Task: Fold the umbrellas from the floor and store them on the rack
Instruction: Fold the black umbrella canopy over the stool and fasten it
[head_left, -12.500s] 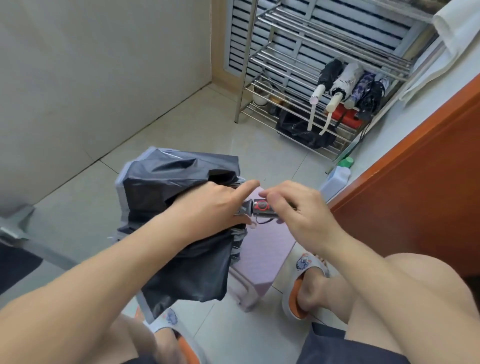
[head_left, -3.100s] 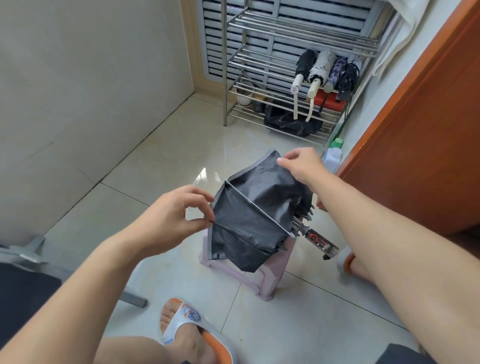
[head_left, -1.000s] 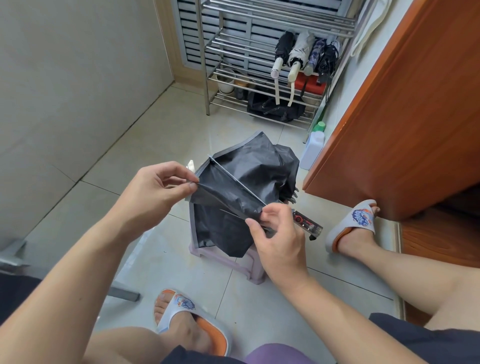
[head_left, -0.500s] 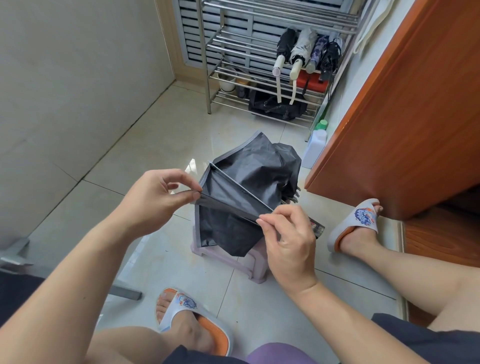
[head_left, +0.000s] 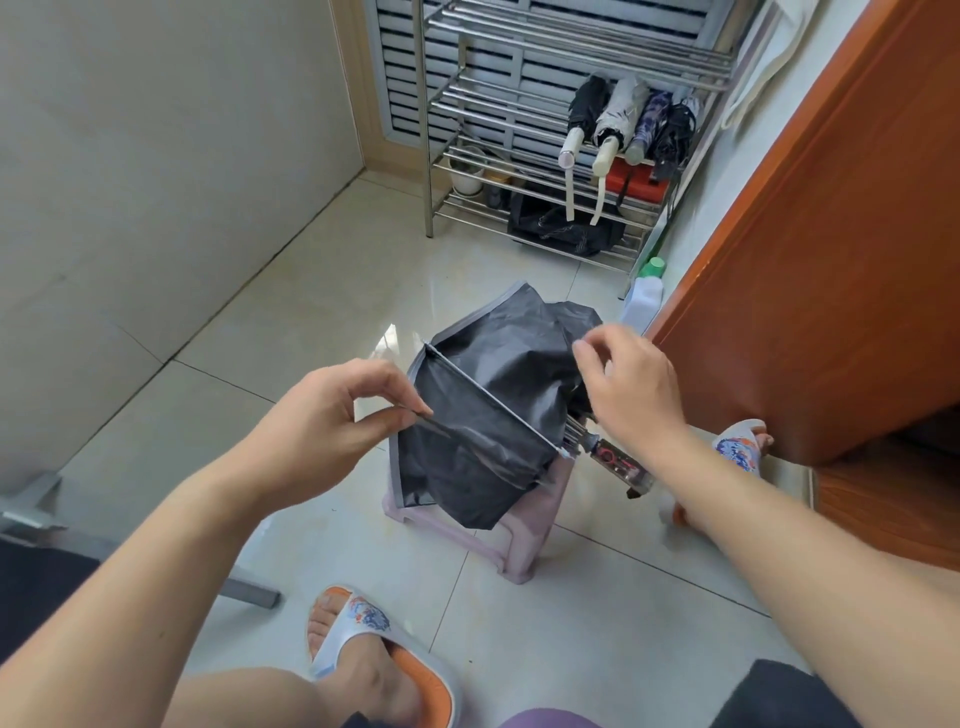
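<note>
A black folding umbrella (head_left: 493, 405) with a grey hem lies half collapsed on a small pink stool (head_left: 524, 540). Its red-and-clear handle (head_left: 618, 462) points to the lower right. My left hand (head_left: 332, 415) pinches a fold of the canopy at its left side, between thumb and forefinger. Blurred by motion, my right hand (head_left: 634, 389) hovers with curled fingers over the canopy's upper right edge; whether it holds the cloth is unclear. The steel rack (head_left: 457, 119) stands at the back wall, with several folded umbrellas (head_left: 623, 124) lying on its middle shelf.
An orange wooden door (head_left: 831, 260) closes off the right side. A white bottle with a green cap (head_left: 647, 291) stands by the rack's foot. A black bag (head_left: 561, 228) and a white pot (head_left: 467, 176) sit on the lower shelves. My sandalled feet flank the stool.
My right hand let go of the fold near the handle and moved up to the canopy's far right edge. My left hand kept its pinch on the fold.
</note>
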